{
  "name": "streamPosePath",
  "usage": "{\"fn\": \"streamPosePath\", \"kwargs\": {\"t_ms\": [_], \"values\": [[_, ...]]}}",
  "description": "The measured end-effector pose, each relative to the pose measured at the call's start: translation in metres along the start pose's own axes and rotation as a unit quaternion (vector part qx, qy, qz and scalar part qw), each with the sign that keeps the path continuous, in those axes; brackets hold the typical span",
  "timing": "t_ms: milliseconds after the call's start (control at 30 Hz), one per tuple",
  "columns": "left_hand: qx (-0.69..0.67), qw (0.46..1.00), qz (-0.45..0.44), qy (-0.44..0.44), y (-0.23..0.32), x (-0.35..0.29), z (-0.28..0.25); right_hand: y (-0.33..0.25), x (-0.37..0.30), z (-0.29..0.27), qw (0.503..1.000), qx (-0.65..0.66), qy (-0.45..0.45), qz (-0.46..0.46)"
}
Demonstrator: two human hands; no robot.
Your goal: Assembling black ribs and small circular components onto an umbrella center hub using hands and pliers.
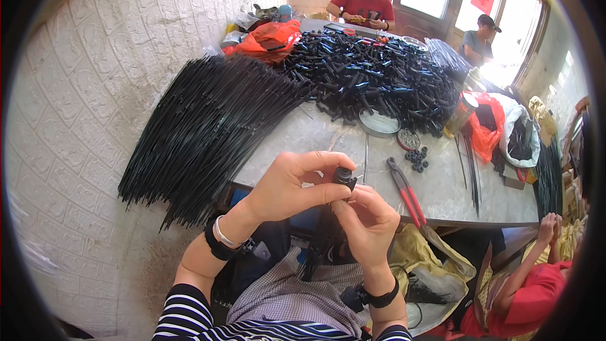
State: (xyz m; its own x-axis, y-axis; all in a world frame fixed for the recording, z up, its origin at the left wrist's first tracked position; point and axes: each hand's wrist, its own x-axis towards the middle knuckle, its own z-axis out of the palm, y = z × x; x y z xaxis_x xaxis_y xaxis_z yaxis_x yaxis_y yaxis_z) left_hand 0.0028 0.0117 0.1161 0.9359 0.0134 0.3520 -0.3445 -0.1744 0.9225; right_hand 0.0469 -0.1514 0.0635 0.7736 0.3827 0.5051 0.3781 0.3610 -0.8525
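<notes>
In front of my chest, over the table's near edge, both hands meet at a short black cylindrical part [344, 177] with a rounded knob-like top. My left hand [293, 184] pinches it between thumb and fingers from the left. The fingers of my right hand [369, 220] are closed at its lower end, which they partly hide. Below them, a bundle of thin dark rods [323, 243] lies over my lap. On the table to the right are red-handled pliers [407, 192], a cluster of small black round pieces [417, 160] and a small round dish [408, 139] of tiny parts.
A large heap of black tubular parts [372, 76] covers the far table. Long black rods [202, 132] fan out at left. A shallow round tin [379, 123], red bag [487, 123] and white sack [521, 132] stand rightward. Two people [366, 6] sit beyond; another person [524, 290] sits at right.
</notes>
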Motion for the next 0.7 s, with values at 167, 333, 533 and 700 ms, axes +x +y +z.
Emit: {"fn": "streamPosePath", "kwargs": {"t_ms": [167,333,533,700], "values": [[0.017,0.999,0.041,-0.004,-0.002,0.002,-0.001,0.0,0.001,0.003,1.0,0.002,0.004,0.001],[0.124,0.984,0.124,0.033,-0.006,0.002,-0.001,0.001,0.004,0.013,1.0,0.004,0.026,0.0],[0.153,0.98,0.125,0.027,-0.012,0.001,-0.005,0.008,0.001,0.015,0.998,-0.042,0.039,-0.021],[0.073,0.994,0.082,0.024,-0.008,-0.004,-0.005,-0.005,0.0,0.024,0.989,0.08,0.076,0.103]]}}
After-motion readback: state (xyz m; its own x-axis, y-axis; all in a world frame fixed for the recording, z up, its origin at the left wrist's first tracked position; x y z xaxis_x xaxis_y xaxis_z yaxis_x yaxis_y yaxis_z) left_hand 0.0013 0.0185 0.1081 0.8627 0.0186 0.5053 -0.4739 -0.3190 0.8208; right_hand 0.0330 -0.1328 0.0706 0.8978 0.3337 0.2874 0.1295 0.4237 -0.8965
